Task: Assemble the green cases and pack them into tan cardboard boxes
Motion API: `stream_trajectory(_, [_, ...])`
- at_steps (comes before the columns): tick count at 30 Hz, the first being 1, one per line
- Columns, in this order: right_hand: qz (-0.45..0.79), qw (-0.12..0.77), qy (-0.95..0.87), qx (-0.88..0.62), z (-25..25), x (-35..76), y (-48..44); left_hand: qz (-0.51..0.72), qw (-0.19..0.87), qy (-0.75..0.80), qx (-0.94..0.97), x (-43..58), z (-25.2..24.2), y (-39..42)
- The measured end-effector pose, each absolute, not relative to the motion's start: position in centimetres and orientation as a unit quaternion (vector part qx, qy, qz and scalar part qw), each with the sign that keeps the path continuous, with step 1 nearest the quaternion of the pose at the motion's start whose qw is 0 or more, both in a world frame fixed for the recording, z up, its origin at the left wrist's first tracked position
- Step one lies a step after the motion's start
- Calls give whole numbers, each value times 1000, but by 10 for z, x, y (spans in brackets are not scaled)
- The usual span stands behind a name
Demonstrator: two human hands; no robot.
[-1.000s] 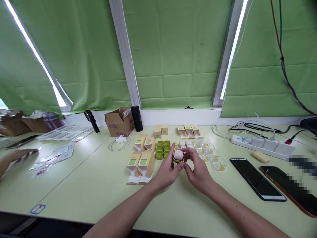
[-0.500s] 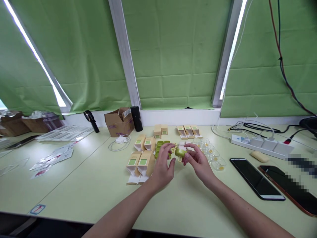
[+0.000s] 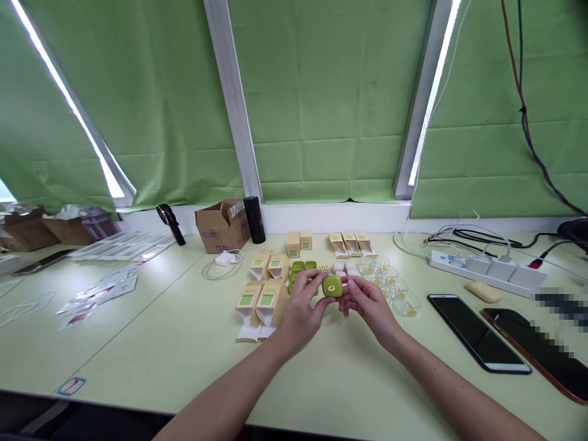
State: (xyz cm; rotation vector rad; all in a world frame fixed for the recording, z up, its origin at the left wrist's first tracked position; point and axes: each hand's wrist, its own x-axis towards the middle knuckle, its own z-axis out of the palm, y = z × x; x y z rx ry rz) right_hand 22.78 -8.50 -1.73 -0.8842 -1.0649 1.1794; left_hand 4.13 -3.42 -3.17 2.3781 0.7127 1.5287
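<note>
Green rounded-square case [image 3: 332, 286], a small pale oval detail on its face, is held just right of the frame's center, above a pale table [image 3: 174, 343]. A person's left hand [image 3: 302, 312] grips it between thumb and fingers; the right hand [image 3: 373, 309], its fingers curled, reaches the case's right edge, though whether it also grips cannot be told.

The left hand blocks part of a cluster of green square cups [image 3: 298, 266] just behind it. Small yellow pieces [image 3: 324, 268] and white blocks [image 3: 339, 267] lie beyond the case, the blocks partly hidden by the right hand. Just left of the hands stand four kraft cartons [image 3: 271, 300], with two small kraft boxes [image 3: 293, 245] and three more open cartons [image 3: 351, 244] farther back. At the right, a white power strip [image 3: 487, 269] trails cables above a beige oval object [image 3: 483, 291] and a dark-screened phone [image 3: 478, 334].

Clear plastic cups [image 3: 407, 303], right of the hands, each show a yellow spot inside. The nearer kraft cartons gape, white linings showing. A brown cardboard box [image 3: 223, 228] at center left has its flaps raised, its contents out of sight, beside a black cylinder [image 3: 254, 219]. At the far left edge, cardboard boxes [image 3: 68, 230] hold bagged items, behind white trays [image 3: 122, 246] and scattered packets [image 3: 98, 295].
</note>
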Motion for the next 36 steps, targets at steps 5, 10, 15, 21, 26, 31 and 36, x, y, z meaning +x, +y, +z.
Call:
stream_trajectory(5, [529,617,-453,-365,-18,232,-85,505,212,298,782,43,-28,-36])
stream_trajectory(10, [546,617,-439,-359,-17,234,-85,495,305,327,745,46,-22,-37])
stream_trajectory(15, [568,622,-413,-347,-15,237,-85,489,428,307,696,52,-22,-34])
stream_trajectory(21, [588,618,-400,-336,-15,236,-84,475,546,305,618,53,-16,-30])
stream_trajectory(26, [574,618,-413,-342,-9,235,-87,468,594,308,577,52,-13,-29])
stream_trajectory(31, [492,623,-460,-398,3,244,-87,464,679,283,494,54,-21,-24])
stream_trajectory(36, [388,607,-506,-474,18,267,-87,477,701,281,450,51,-23,-20])
